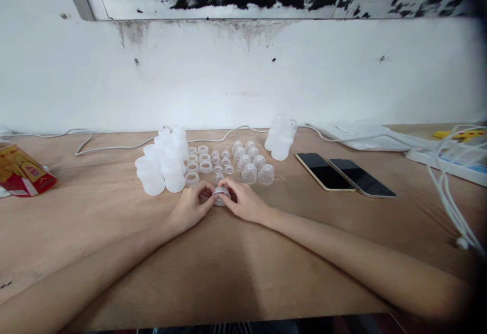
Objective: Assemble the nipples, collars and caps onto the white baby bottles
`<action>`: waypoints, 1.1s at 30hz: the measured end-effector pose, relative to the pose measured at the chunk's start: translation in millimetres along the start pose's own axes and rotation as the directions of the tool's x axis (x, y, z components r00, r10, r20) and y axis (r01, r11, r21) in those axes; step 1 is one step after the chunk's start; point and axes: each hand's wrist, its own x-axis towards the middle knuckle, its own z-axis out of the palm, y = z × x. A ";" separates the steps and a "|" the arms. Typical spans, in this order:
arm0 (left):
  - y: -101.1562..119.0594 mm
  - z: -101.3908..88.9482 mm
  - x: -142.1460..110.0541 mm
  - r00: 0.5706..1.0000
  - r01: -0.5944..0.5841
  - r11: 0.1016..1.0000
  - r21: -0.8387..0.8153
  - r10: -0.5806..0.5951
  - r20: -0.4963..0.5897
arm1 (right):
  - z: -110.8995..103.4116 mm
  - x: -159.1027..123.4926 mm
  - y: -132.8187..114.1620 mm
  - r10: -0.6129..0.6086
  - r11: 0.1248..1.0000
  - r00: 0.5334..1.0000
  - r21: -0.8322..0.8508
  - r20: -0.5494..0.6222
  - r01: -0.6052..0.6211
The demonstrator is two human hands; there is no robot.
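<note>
My left hand point(193, 206) and my right hand point(246, 201) meet low over the table, thumbs and fingers pinching a clear bottle collar ring point(220, 192) from both sides. Whether a nipple sits inside the ring is hard to make out. Just beyond the fingers stand two columns of clear nipples point(229, 169). To their left are several loose collar rings point(192, 178), then a group of frosted white baby bottle bodies point(152, 174). Right of the nipples, domed clear caps point(249, 173) stand in two columns. Farther back are a few capped bottles point(280, 146).
Two phones point(323, 172) lie on the wooden table point(213, 268) at right. A white cable point(243, 127) runs along the wall. At far right are a power strip point(452, 167) and looped cords point(445, 197). A red and yellow packet point(28, 172) sits at far left.
</note>
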 end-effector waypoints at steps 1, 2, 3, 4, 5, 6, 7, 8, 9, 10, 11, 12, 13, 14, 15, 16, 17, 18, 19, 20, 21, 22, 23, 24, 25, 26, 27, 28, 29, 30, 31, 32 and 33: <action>0.8 -0.2 -0.3 1.000 -0.011 1.000 0.029 0.011 -0.007 | 0.3 0.1 -0.1 -0.004 1.000 1.000 -0.010 0.012 0.004; 1.7 -0.4 -0.6 1.000 -0.021 0.998 0.060 0.021 -0.012 | 0.5 0.2 -0.3 -0.012 1.000 1.000 -0.015 0.024 0.012; 2.6 -0.5 -0.9 0.999 -0.028 0.996 0.090 0.030 -0.015 | 0.7 0.1 -0.6 -0.022 1.000 0.999 -0.017 0.034 0.022; 3.2 -0.5 -1.0 0.999 -0.033 0.993 0.113 0.034 -0.014 | 0.9 0.0 -1.0 -0.030 0.999 0.999 -0.018 0.040 0.031; 3.7 -0.3 -1.2 0.999 -0.035 0.991 0.128 0.037 -0.010 | 1.3 -0.1 -1.5 -0.033 0.999 0.998 -0.020 0.044 0.033; 3.8 0.0 -1.2 0.999 -0.036 0.990 0.137 0.037 -0.009 | 1.8 -0.1 -1.9 -0.029 0.999 0.999 -0.023 0.043 0.030; 3.7 0.4 -1.2 0.999 -0.036 0.989 0.141 0.038 -0.010 | 2.7 -0.1 -2.3 -0.023 0.999 0.999 -0.029 0.036 0.024; 3.4 0.8 -1.2 0.999 -0.034 0.989 0.141 0.037 -0.015 | 3.8 0.1 -2.5 -0.013 0.999 1.000 -0.038 0.023 0.014; 3.0 1.3 -1.1 0.999 -0.033 0.990 0.136 0.036 -0.018 | 5.2 0.3 -2.6 -0.001 0.999 1.000 -0.048 0.007 0.001; 2.4 1.7 -1.0 0.999 -0.032 0.991 0.127 0.035 -0.021 | 6.8 0.7 -2.5 0.011 0.998 1.000 -0.057 -0.010 -0.012; 1.9 2.0 -0.9 0.999 -0.031 0.993 0.117 0.034 -0.021 | 8.5 1.1 -2.5 0.023 0.998 0.999 -0.065 -0.028 -0.025; 1.5 2.2 -0.8 0.999 -0.030 0.994 0.106 0.032 -0.017 | 10.1 1.5 -2.4 0.033 0.997 0.998 -0.072 -0.044 -0.036; 1.3 2.2 -0.8 0.999 -0.030 0.995 0.095 0.032 -0.013 | 11.6 1.9 -2.4 0.042 0.996 0.998 -0.076 -0.056 -0.046; 1.2 2.2 -0.7 0.999 -0.028 0.996 0.087 0.030 -0.013 | 12.7 2.3 -2.6 0.050 0.995 0.997 -0.079 -0.066 -0.055; 1.2 2.1 -0.8 1.000 -0.024 0.996 0.082 0.025 -0.017 | 13.4 2.6 -3.0 0.058 0.995 0.996 -0.081 -0.074 -0.064; 1.4 1.9 -0.9 1.000 -0.017 0.996 0.084 0.019 -0.024 | 13.6 2.8 -3.5 0.065 0.994 0.995 -0.081 -0.076 -0.071; 1.7 1.8 -1.1 0.999 -0.008 0.996 0.088 0.011 -0.032 | 13.2 2.9 -4.2 0.068 0.994 0.995 -0.077 -0.070 -0.073; 2.1 1.7 -1.5 0.999 0.000 0.996 0.093 0.004 -0.041 | 12.3 3.0 -5.0 0.066 0.995 0.996 -0.069 -0.057 -0.069; 2.4 1.6 -1.8 0.999 0.006 0.995 0.098 -0.002 -0.048 | 11.0 3.0 -5.7 0.056 0.997 0.998 -0.058 -0.039 -0.059; 2.6 1.5 -2.1 0.999 0.012 0.995 0.101 -0.006 -0.054 | 9.3 2.8 -6.3 0.039 0.998 0.999 -0.046 -0.021 -0.040; 2.8 1.4 -2.4 0.998 0.017 0.995 0.101 -0.011 -0.063 | 7.6 2.7 -6.8 0.013 0.999 1.000 -0.032 -0.004 -0.013; 2.7 1.3 -2.5 0.997 0.025 0.995 0.095 -0.018 -0.071 | 6.0 2.4 -6.9 -0.016 1.000 1.000 -0.019 0.008 0.016; 2.5 1.2 -2.5 0.996 0.035 0.995 0.088 -0.028 -0.079 | 4.9 2.2 -6.7 -0.042 0.999 0.999 -0.008 0.013 0.042; 2.2 1.2 -2.3 0.996 0.045 0.996 0.080 -0.038 -0.085 | 4.2 2.0 -6.2 -0.061 0.998 0.998 -0.001 0.013 0.061; 1.7 1.2 -2.0 0.995 0.054 0.996 0.072 -0.047 -0.087 | 4.1 1.8 -5.5 -0.070 0.998 0.997 0.001 0.010 0.070; 1.2 1.4 -1.6 0.995 0.060 0.996 0.064 -0.054 -0.083 | 4.7 1.7 -4.6 -0.070 0.998 0.998 -0.001 0.006 0.070; 0.7 1.7 -1.2 0.995 0.062 0.996 0.059 -0.058 -0.078 | 5.8 1.6 -3.6 -0.063 0.998 0.998 -0.008 0.001 0.063; 0.1 2.1 -0.9 0.996 0.062 0.996 0.059 -0.058 -0.072 | 7.2 1.5 -2.7 -0.056 0.998 0.998 -0.016 -0.007 0.056; -0.4 2.5 -0.5 0.996 0.060 0.996 0.065 -0.055 -0.069 | 8.9 1.5 -2.0 -0.051 0.998 0.999 -0.023 -0.014 0.050; -0.8 3.0 -0.2 0.996 0.057 0.995 0.077 -0.052 -0.068 | 10.5 1.4 -1.6 -0.048 0.998 0.999 -0.030 -0.020 0.048; -1.1 3.4 0.0 0.996 0.053 0.994 0.096 -0.046 -0.071 | 11.8 1.3 -1.5 -0.047 0.998 0.999 -0.036 -0.023 0.046; -1.3 3.8 0.2 0.997 0.047 0.992 0.117 -0.038 -0.074 | 12.7 1.2 -1.7 -0.046 0.998 0.999 -0.042 -0.022 0.045; -1.4 3.9 0.3 0.997 0.040 0.990 0.136 -0.030 -0.077 | 13.1 1.1 -2.1 -0.046 0.998 0.999 -0.045 -0.020 0.045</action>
